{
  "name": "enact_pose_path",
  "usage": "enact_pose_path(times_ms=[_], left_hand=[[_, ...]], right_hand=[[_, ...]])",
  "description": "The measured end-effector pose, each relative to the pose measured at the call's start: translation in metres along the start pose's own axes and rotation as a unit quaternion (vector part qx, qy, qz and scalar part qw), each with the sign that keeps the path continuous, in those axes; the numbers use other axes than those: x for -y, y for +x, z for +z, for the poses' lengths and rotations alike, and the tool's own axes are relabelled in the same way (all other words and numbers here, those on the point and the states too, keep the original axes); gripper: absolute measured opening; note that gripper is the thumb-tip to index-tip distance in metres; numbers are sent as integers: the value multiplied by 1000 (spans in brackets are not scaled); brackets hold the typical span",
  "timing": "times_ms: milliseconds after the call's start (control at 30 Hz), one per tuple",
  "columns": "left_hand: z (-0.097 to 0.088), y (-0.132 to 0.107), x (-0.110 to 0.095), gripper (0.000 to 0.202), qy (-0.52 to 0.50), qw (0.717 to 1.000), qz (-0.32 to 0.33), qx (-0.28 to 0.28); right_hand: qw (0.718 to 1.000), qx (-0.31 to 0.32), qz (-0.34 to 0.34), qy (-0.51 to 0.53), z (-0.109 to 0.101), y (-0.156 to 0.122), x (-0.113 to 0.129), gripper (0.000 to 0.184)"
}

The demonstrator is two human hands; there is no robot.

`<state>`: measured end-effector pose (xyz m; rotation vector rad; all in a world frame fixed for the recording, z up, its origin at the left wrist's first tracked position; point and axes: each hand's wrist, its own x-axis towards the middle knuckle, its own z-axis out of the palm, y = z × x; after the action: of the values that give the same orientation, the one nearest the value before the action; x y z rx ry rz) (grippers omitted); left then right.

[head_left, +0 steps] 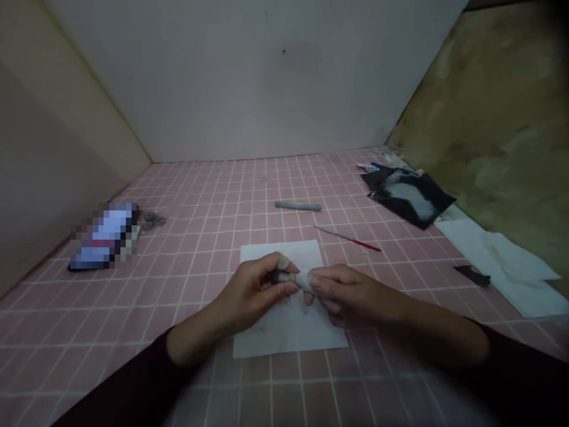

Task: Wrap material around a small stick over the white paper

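Observation:
Both hands meet over a sheet of white paper on the pink tiled surface. Between them is a small, pale, rod-like piece with a brownish band near its middle; its exact kind is unclear. My left hand pinches its left end between thumb and fingers, and a pale wrap covers one fingertip. Closed round the right end is my right hand, whose fingers hide much of that part. Beyond the paper lies a thin needle file with a red handle.
A grey bar lies farther back. At right are black sandpaper sheets with white dust, white papers and a dark scrap. A blurred phone and small grey coiled items are at left. Walls enclose the surface.

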<state>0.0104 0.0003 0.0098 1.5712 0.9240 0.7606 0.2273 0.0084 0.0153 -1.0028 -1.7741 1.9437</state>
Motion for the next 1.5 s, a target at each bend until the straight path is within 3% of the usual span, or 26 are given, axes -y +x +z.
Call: enact_pose_path(times_ms=[100,167,233,267,333,400,433,467,567,600,667,700,767,833,933,967,1000,1100,1167,1200,1233,1300,1333,1400,1433,1500], left_hand=[[0,-3,-3,20,60,997,39,-15],[0,-3,-5,19,53,998,40,-14],[-1,-3,-8,19,-6,1000,9,-3],[-1,-2,-10,19,-43,999,-14,5],[-2,-1,-11,20,-101,993,-62,21],[-3,1,-11,20,-124,987,-92,36],[-3,1,-12,20,-128,986,-98,41],[-2,0,-13,19,-127,986,-95,44],[1,-3,-17,15,-66,997,-21,38],[2,-5,-19,13,-15,999,19,31],[4,-8,-21,11,100,991,91,9],[4,-9,-21,10,138,984,109,1],[4,-8,-20,11,122,988,94,5],[3,-4,-16,15,17,999,29,25],[4,1,-11,21,-100,991,-65,64],[4,1,-10,21,-102,990,-76,66],[5,1,-10,20,-85,992,-70,63],[8,-5,-14,12,49,998,36,21],[9,-8,-16,9,135,985,112,2],[9,-9,-16,9,147,981,124,-1],[9,-9,-16,10,132,985,114,-2],[8,-6,-13,13,39,998,43,12],[7,-4,-10,16,-20,999,-3,32],[5,0,-7,20,-103,989,-72,75],[4,0,-6,20,-108,987,-82,85],[4,-1,-7,16,-40,996,-42,67]], right_hand=[[989,34,17,140,2,1,-2,36],[997,20,-7,76,4,-1,-2,37],[993,-29,-63,-99,6,-3,-1,34],[972,-58,-103,-205,6,-5,-1,31],[901,-91,-180,-384,6,-7,-2,27],[854,-96,-224,-459,6,-9,-2,27],[856,-95,-225,-455,6,-9,-1,27],[878,-92,-209,-421,6,-9,-1,27],[985,-19,-93,-142,5,-6,3,31],[998,28,-44,-24,5,-5,3,33],[982,110,24,151,3,-2,2,36],[974,125,36,184,3,-2,1,36],[990,85,8,114,3,-2,-1,35],[993,-9,-80,-88,5,-3,-4,30],[914,-94,-187,-346,9,-6,-6,24],[905,-99,-192,-366,9,-7,-6,24],[918,-92,-175,-345,9,-7,-5,25],[994,4,-57,-96,4,-4,-2,33],[993,91,3,81,1,-1,-2,39],[987,112,12,116,-1,-1,-2,40],[989,109,5,102,-1,0,-3,39],[997,39,-53,-48,1,-1,-6,35],[983,-9,-96,-153,2,-3,-7,31],[930,-77,-169,-317,5,-5,-9,26],[915,-89,-182,-348,6,-6,-8,26],[943,-67,-139,-296,6,-5,-7,28]])
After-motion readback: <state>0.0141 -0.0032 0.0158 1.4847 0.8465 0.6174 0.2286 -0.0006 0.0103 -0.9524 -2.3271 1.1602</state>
